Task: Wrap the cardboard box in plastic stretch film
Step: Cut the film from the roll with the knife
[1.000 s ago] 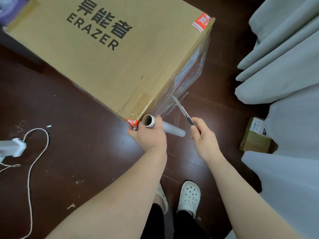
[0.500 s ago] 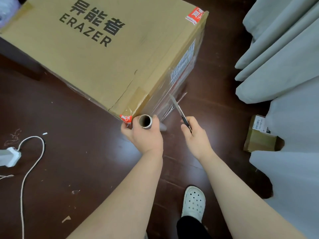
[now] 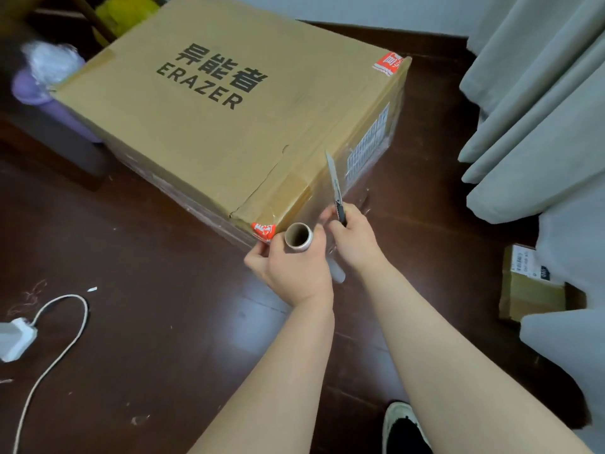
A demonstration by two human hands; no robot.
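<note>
The large cardboard box (image 3: 229, 126), printed "ERAZER", lies on the dark wooden floor (image 3: 147, 290) and fills the middle and far part of the scene. Grey curtains (image 3: 540, 109) hang along the right, with a small brown parcel (image 3: 530, 286) at their foot, well apart from the big box. On the far left, a purple bin (image 3: 49, 103) with crumpled white plastic in it stands against the box's far left corner. A white cable (image 3: 59, 339) loops across the floor at near left and ends in a white plug block (image 3: 14, 339). A white shoe (image 3: 401, 421) shows at the near edge. Nothing lies between the hands and the box.

Clear stretch film (image 3: 363, 188) lies glossy over the box's right side face, covering its printed labels.

The left hand (image 3: 291, 270) has a full, closed grip around the roll (image 3: 302, 245) of film, fingers and thumb wrapped round it just beside the near corner of the box, where a red sticker (image 3: 263, 231) sits. The roll's open cardboard end faces up at the camera and its lower end pokes out below the hand.

The right hand (image 3: 355, 240) has a tight grip on the dark handle of a utility knife (image 3: 334, 178), just to the right of the roll. Its extended blade points away toward the far side, lying over the filmed side face near the box's top edge. Both forearms reach forward from the near edge, converging at that corner.
</note>
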